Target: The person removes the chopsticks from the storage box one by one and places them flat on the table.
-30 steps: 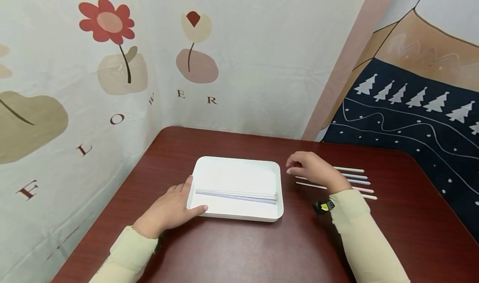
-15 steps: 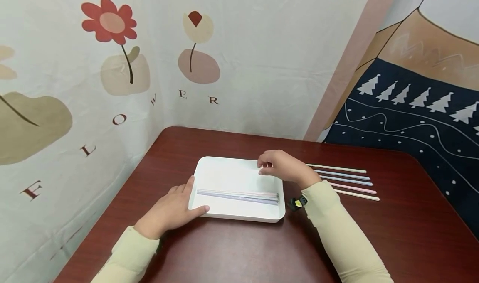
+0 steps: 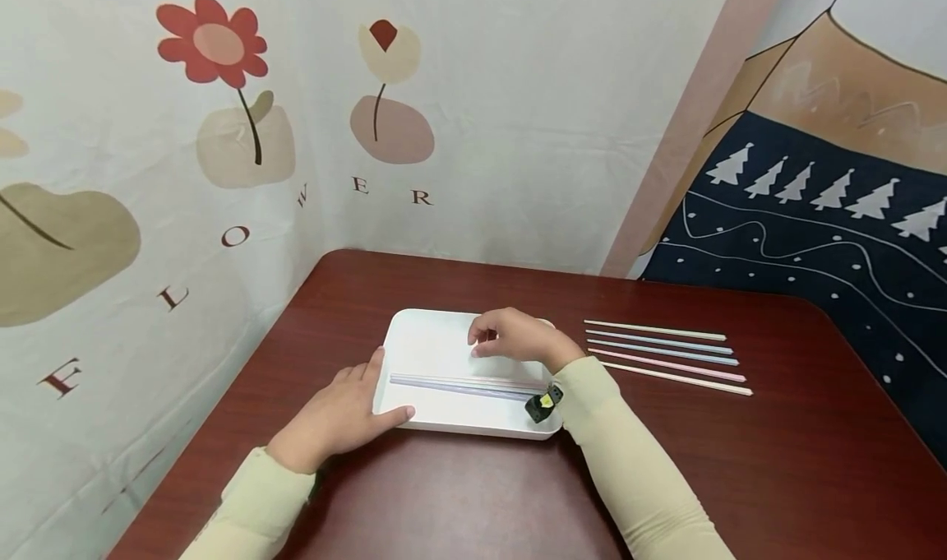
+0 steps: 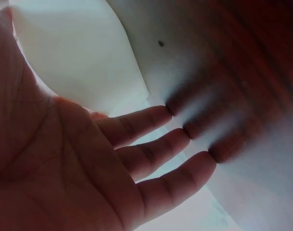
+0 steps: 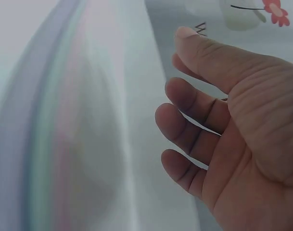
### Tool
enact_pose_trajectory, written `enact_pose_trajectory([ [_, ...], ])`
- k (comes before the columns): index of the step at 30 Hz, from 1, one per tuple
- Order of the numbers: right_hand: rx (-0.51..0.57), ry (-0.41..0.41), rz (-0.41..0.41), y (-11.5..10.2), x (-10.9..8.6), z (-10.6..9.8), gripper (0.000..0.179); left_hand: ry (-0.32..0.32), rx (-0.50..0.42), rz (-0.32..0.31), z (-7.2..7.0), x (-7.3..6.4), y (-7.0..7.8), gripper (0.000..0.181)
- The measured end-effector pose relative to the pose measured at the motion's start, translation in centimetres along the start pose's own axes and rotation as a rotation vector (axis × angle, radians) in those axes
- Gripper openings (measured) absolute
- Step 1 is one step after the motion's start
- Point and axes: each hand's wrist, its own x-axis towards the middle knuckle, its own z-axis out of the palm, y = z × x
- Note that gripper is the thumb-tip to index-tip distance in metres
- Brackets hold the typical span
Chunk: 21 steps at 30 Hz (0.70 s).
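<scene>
A white rectangular tray [image 3: 473, 433] sits mid-table, and several pale pastel chopsticks [image 3: 451, 386] lie side by side along its floor. My left hand [image 3: 329, 416] rests at the tray's left side, fingers extended, with the thumb over the near left corner. The left wrist view shows the straight fingers [image 4: 156, 159] close up. My right hand [image 3: 514, 336] is over the tray's right half, just beyond the chopsticks; its wrist hides their right ends. In the right wrist view its fingers [image 5: 177, 127] bend loosely around nothing, and the chopsticks [image 5: 45, 139] blur past at the left.
On the table right of the tray, several tapered chopsticks [image 3: 666, 348] in green, blue, pink and cream lie roughly parallel. The dark red table [image 3: 459, 502] backs onto a white flower-print cloth [image 3: 503, 132], with a navy tree-print cloth [image 3: 806, 239] at the right.
My right hand has moved left from above the loose chopsticks, across the tray's right rim, to over the tray. More of those loose chopsticks now shows. The left hand has stayed in place.
</scene>
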Motion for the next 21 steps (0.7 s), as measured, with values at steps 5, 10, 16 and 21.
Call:
enact_pose_trajectory([
  [5,0.059,-0.058,0.017,0.3,0.6,1.1,0.004,0.001,0.001,0.011,-0.1,0.0,0.1,0.109],
  [10,0.078,-0.102,0.001,0.4,0.9,1.5,0.008,0.008,0.007,0.006,-0.4,0.1,0.0,0.109],
  [16,0.042,-0.139,0.01,0.3,1.0,2.0,0.012,0.003,0.001,0.004,-0.3,0.1,0.0,0.109],
  [21,-0.007,-0.145,0.014,0.2,0.8,2.4,0.015,-0.01,0.002,0.003,-0.1,0.2,-0.1,0.109],
])
